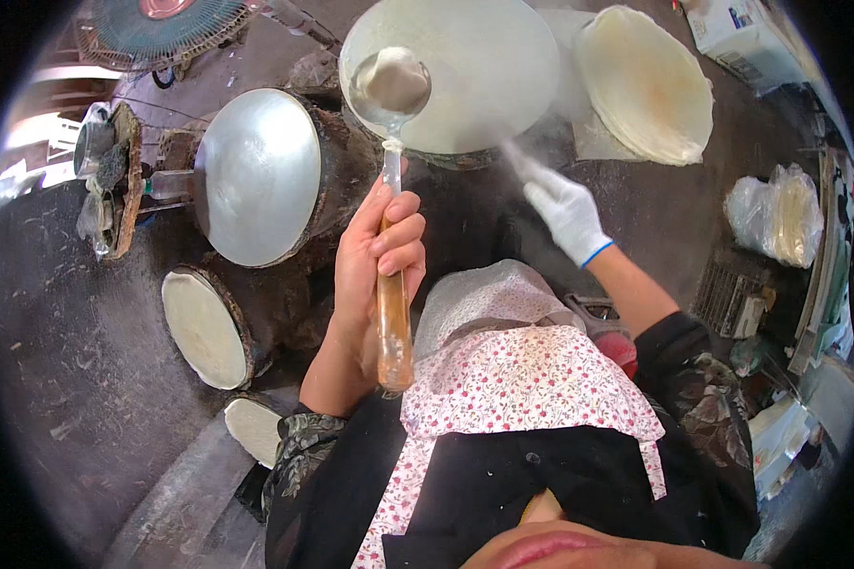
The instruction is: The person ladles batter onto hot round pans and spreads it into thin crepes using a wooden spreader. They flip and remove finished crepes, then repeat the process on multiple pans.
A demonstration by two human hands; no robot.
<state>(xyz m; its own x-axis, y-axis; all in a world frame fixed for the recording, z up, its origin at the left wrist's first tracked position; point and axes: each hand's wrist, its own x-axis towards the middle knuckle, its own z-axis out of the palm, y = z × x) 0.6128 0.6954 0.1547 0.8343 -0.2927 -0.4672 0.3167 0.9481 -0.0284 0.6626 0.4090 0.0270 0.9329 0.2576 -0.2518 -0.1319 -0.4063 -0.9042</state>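
My bare left hand (387,245) is closed around the long handle of a metal ladle (390,87), whose bowl has pale batter on it and is over the front of a large round griddle (474,57) covered in pale batter. My right hand (565,211), in a white glove with a blue cuff, is at that griddle's front right, fingers closed on a thin, blurred, pale implement that I cannot make out. Steam hazes the griddle's right side. A stack of thin round flatbreads (640,83) lies on a sheet to the right.
A bare metal griddle (254,175) stands at the left, with two smaller batter-covered griddles (202,332) (249,431) nearer me. A fan (157,28) is at the back left, with pots on a stand (114,180) below. A white box (735,43) and plastic bags (776,213) are at the right.
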